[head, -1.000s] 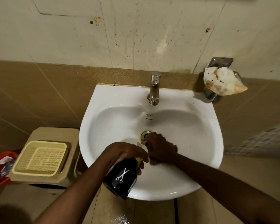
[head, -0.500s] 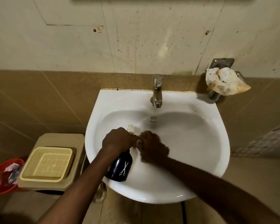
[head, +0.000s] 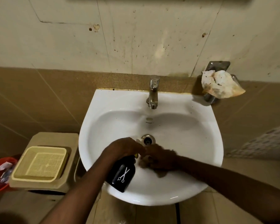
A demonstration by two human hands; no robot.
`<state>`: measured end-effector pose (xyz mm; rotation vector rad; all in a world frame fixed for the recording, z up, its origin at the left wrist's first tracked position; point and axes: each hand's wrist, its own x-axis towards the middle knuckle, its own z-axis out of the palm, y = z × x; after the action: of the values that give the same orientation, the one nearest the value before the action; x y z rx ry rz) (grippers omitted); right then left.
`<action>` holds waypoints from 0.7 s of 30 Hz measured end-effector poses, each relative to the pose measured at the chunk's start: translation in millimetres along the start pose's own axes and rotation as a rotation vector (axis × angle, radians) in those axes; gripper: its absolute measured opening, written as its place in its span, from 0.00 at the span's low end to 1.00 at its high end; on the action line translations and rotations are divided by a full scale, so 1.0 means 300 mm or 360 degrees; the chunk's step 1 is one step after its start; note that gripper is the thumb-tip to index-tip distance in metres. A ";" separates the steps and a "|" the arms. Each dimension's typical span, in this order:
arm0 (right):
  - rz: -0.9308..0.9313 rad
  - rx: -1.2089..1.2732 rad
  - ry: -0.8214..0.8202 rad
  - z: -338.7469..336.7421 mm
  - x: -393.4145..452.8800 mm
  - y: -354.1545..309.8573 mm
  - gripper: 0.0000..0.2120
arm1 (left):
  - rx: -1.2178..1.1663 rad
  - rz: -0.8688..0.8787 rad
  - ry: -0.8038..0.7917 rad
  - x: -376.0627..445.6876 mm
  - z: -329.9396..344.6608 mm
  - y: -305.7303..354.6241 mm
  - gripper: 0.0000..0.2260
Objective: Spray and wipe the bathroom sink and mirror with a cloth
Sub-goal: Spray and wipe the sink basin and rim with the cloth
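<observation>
A white wall-hung sink [head: 200, 126] fills the middle of the view, with a chrome tap [head: 153, 92] at its back and an uncovered drain [head: 147, 140]. My left hand [head: 124, 147] grips the top of a black spray bottle [head: 122, 174] with a white scissors logo. The bottle hangs tilted over the basin's front left. My right hand [head: 162, 159] is blurred and pressed on the basin floor just in front of the drain. It is curled over a small cloth [head: 143, 162] that is mostly hidden. The two hands almost touch.
A stained rag [head: 220, 84] hangs on a metal holder on the wall at the right. Left of the sink, a yellow basket [head: 39, 164] sits on a beige stool. A red bin [head: 0, 173] stands at the far left. The tiled wall is spotted.
Both hands slid from over the drain towards the basin's front, uncovering the drain. The spray bottle came along with my left hand.
</observation>
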<state>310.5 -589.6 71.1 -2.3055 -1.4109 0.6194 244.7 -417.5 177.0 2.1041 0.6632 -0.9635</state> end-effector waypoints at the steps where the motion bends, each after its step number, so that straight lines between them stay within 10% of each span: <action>1: 0.0015 -0.0118 -0.0050 -0.033 -0.028 0.033 0.25 | -0.0063 0.0014 0.0026 0.017 0.015 0.004 0.10; 7: 0.0467 -0.1048 -0.0029 -0.131 -0.070 0.180 0.30 | 0.0646 0.0236 0.0784 0.025 0.132 0.061 0.15; 11: -0.0143 -0.1583 0.0339 -0.136 -0.002 0.186 0.04 | 0.0823 0.0426 0.0936 0.033 0.169 0.079 0.13; 21: -0.0293 -0.1796 0.0864 -0.108 -0.004 0.330 0.13 | 0.0648 0.0632 0.1195 0.153 0.212 0.102 0.18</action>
<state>400.5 -636.1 47.1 -2.6511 -1.8733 -1.0687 265.6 -478.6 123.2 2.8391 0.3748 -0.0570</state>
